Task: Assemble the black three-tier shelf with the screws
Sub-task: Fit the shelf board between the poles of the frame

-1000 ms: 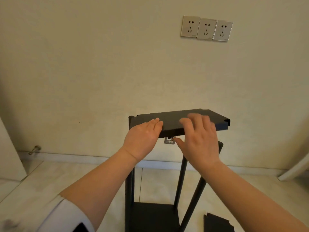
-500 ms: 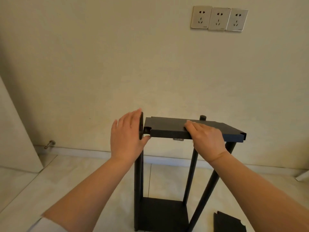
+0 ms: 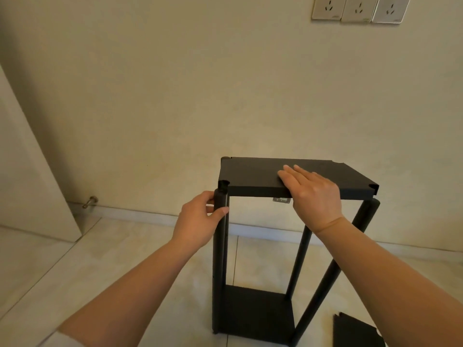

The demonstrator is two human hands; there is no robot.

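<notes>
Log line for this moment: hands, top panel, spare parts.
left hand: grips front-left pole | right hand: flat on top panel | bottom panel: fitted | spare panel: on floor

No readable text; marks on wall sockets point(image 3: 360, 8) too small.

Left hand point(image 3: 198, 219) grips front post point(image 3: 220, 246) (right hand point(image 3: 313, 191) flat on top panel point(image 3: 250, 176)).

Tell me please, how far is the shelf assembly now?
Done: the bottom board sits between the poles. In hand: the left hand grips the near left pole, the right hand presses the top board down. Left: the spare board on the floor; no screws show.
</notes>
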